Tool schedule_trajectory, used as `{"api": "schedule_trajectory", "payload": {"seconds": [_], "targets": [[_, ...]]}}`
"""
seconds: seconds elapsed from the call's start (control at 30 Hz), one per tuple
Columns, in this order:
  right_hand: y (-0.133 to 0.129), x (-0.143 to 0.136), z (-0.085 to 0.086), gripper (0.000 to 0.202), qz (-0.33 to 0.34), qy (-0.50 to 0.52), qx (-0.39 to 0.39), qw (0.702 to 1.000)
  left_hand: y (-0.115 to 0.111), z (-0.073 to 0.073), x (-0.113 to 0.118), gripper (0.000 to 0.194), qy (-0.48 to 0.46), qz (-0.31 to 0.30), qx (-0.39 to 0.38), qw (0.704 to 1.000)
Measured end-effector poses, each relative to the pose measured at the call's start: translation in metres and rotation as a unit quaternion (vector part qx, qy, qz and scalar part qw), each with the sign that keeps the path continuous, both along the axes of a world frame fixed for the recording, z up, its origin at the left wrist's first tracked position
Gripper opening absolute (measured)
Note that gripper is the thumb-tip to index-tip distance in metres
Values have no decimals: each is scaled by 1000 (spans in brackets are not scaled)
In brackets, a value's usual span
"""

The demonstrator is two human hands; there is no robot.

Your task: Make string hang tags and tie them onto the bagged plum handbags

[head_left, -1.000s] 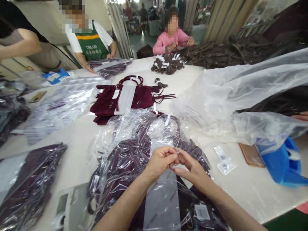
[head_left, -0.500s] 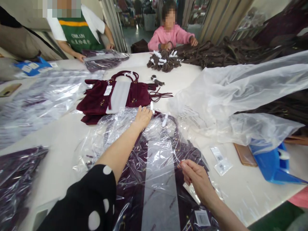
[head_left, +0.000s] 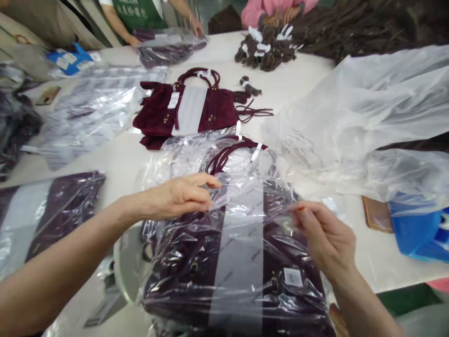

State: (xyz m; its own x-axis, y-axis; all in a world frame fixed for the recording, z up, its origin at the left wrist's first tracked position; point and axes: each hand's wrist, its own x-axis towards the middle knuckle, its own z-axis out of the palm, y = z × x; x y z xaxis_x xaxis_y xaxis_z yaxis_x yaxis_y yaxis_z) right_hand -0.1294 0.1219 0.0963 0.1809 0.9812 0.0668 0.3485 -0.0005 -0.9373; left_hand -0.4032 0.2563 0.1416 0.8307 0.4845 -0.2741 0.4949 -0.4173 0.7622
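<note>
Looks like a handbag-packing workshop, judging by the plastic-wrapped bag (head_left: 242, 248) near the close edge of the table (head_left: 379, 264), tied brown bundles (head_left: 268, 52) towards the far edge, and a green work apron (head_left: 138, 15) beyond.

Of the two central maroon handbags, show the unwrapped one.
The farther maroon fabric handbag is unwrapped; clear plastic covers the nearer maroon handbag's body.

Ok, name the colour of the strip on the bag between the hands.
The strip is pale grey, best seen in the head view.
</note>
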Motion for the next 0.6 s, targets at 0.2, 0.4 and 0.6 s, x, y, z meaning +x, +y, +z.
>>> {"api": "schedule_trajectory", "payload": {"seconds": [0.2,0.4,0.6], "targets": [[62,-68,19,26,278,-296,28,914,-98,-17,-24,18,40,-42,-125,990],[23,-95,-42,24,449,-465,-124,753,-93,-61,-54,21,117,119,-26,986],[-16,-84,-41,27,442,-449,-188,753,-50,-98,-19,49,90,28,184,978]]}}
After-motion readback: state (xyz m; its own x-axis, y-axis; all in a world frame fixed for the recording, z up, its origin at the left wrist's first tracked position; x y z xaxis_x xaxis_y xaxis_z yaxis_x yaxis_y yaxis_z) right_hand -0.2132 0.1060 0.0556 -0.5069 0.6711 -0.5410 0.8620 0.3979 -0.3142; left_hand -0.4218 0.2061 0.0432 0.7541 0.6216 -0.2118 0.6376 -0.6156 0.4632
